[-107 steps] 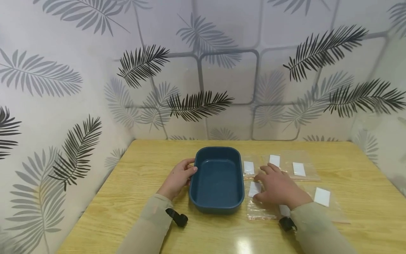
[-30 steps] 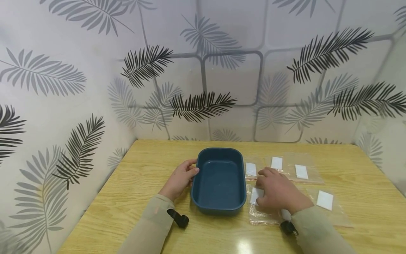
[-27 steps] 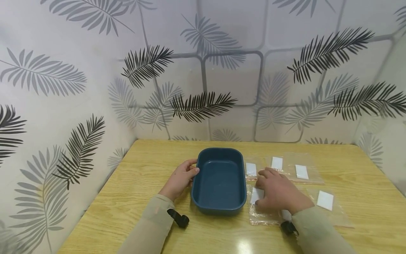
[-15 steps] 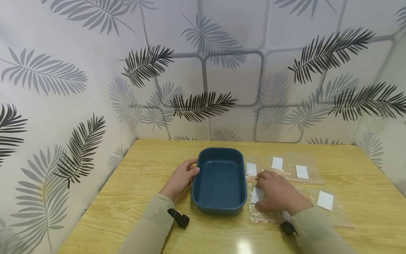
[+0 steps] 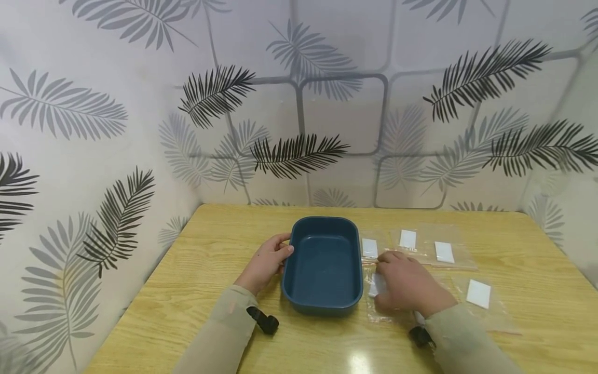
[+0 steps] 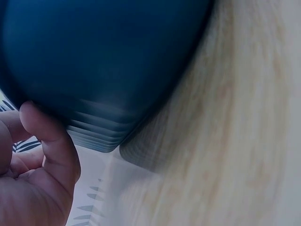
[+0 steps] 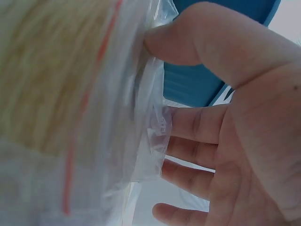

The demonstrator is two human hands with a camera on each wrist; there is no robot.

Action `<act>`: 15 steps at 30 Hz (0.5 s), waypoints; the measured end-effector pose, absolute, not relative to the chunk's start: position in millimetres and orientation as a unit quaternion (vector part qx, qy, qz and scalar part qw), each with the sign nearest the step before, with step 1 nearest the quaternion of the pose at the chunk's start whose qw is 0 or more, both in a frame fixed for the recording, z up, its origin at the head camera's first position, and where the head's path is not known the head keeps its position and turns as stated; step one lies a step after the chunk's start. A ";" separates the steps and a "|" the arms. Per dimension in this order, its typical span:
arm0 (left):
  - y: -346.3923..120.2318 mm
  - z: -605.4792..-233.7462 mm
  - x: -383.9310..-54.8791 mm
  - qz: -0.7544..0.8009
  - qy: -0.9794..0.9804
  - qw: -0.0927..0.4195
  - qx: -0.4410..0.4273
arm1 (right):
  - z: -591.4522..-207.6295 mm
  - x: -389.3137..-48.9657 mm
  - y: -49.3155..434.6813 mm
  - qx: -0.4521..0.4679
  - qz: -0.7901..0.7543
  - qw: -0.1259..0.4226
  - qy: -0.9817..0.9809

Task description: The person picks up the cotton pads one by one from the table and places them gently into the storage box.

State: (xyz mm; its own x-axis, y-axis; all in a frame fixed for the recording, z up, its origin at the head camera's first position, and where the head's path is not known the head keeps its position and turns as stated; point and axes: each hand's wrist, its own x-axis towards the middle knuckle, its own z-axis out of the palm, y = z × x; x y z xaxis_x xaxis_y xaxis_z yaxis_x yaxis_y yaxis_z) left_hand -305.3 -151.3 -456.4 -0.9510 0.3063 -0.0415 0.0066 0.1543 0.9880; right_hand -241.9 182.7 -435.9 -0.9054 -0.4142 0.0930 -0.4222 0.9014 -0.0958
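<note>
A dark blue rectangular tub (image 5: 322, 272) with rounded corners stands on the table, nothing inside it. My left hand (image 5: 262, 266) grips its left side, thumb at the rim and fingers behind the wall. Right of the tub, my right hand (image 5: 411, 283) pinches a clear zip bag (image 5: 375, 315) with a white label, partly hidden under the hand. In the right wrist view, thumb and fingertips squeeze the edges of the crumpled plastic (image 7: 153, 122), and a red zip line shows along it. The left wrist view shows the thumb against the tub's wall (image 6: 94, 56).
Several more clear zip bags with white labels lie flat around the right hand: one beside the tub (image 5: 369, 248), others behind (image 5: 444, 252) and one at the right (image 5: 478, 294). The wooden table (image 5: 196, 244) meets a leaf-patterned wall (image 5: 336, 119) at the back.
The right hand's thumb and fingers have closed in on the near bag, whose front edge has shifted away from me and wrinkled. The left hand and tub have stayed put.
</note>
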 end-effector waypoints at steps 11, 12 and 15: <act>-151.1 -454.9 -304.0 0.644 0.749 0.117 0.103 | -423.8 -245.1 192.6 0.234 0.082 0.071 -0.966; -151.2 -455.2 -304.2 0.643 0.749 0.118 0.104 | -422.3 -245.4 193.7 0.237 0.086 0.073 -0.965; -150.9 -455.2 -304.8 0.643 0.749 0.119 0.105 | -417.4 -245.2 196.7 0.246 0.095 0.077 -0.962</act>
